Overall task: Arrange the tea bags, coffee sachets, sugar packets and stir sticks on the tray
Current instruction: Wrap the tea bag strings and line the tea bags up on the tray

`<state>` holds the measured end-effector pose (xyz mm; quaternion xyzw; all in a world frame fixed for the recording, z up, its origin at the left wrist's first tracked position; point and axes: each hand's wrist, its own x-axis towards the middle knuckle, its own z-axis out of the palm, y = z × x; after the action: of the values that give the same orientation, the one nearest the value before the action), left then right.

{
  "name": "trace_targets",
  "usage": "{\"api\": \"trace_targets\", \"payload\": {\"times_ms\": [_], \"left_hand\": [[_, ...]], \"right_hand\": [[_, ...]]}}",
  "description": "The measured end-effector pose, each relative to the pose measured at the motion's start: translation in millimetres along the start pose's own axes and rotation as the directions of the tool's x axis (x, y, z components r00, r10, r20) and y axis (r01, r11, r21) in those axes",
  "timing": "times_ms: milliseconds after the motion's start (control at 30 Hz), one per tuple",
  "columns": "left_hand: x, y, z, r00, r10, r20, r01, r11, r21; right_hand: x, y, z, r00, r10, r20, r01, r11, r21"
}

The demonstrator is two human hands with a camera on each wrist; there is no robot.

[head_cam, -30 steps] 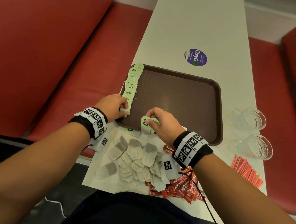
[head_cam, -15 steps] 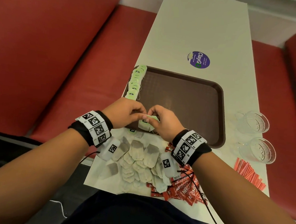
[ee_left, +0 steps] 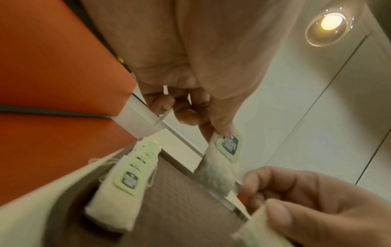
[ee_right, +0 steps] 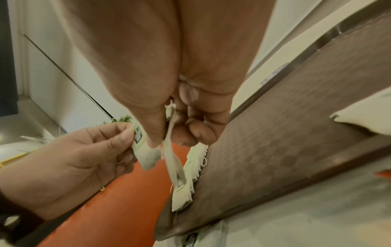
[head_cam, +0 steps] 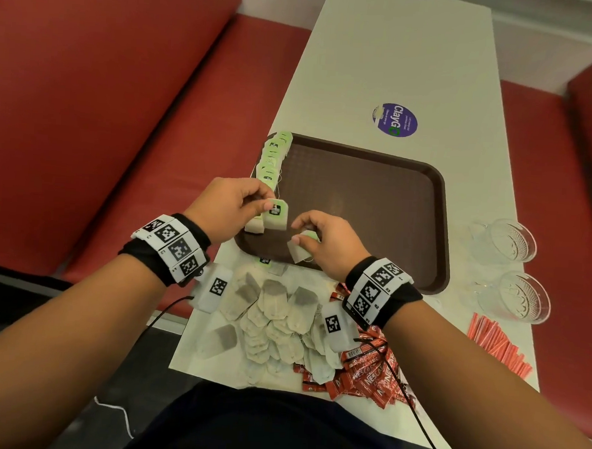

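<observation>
Above the near left corner of the tray [head_cam: 439, 211], a tea bag [head_cam: 276, 216] is pinched by the left hand [head_cam: 228, 205], hanging long axis down. Just beyond lies the row of tea bags [head_cam: 272, 158], nearer this hand. A second bag [head_cam: 298, 250] is pinched by the right hand [head_cam: 328, 245].

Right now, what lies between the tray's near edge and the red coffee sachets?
In the head view, the loose pile of tea bags covers the table between the tray and coffee sachets.
</observation>
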<state>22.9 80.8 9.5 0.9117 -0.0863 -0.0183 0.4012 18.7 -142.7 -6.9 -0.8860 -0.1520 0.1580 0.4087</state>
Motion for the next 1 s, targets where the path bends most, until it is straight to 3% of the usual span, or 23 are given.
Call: {"api": "trace_targets", "payload": {"times_ms": [100,200,367,533,700,1000], "left_hand": [[3.0,-17.0,0.0,0.984,-0.111,0.141,0.087,0.982,0.168],[5.2,-32.0,8.4,0.941,-0.246,0.231,0.170,0.937,0.307],[13.0,-44.0,18.3,0.948,-0.310,0.074,0.249,0.866,0.434],[16.0,-41.9,23.3,0.969,-0.246,0.001,0.218,0.864,0.454],[11.3,-38.0,35.8,0.955,-0.246,0.169,0.117,0.830,0.545],[11.3,-44.1,22.6,0.964,-0.209,0.166,0.092,0.844,0.528]], "right_hand": [[-5.9,1.2,-4.4,0.992,0.120,0.037,-0.125,0.974,0.189],[-9.2,2.5,-6.5,0.987,0.155,0.035,-0.159,0.964,0.211],[-7.4,6.9,-5.9,0.994,0.106,0.034,-0.110,0.982,0.156],[-7.0,6.1,-6.2,0.993,0.112,0.042,-0.116,0.988,0.106],[-7.1,4.4,-4.6,0.993,0.110,0.039,-0.114,0.986,0.121],[-4.7,7.9,0.6,0.995,0.089,0.040,-0.093,0.989,0.116]]}}
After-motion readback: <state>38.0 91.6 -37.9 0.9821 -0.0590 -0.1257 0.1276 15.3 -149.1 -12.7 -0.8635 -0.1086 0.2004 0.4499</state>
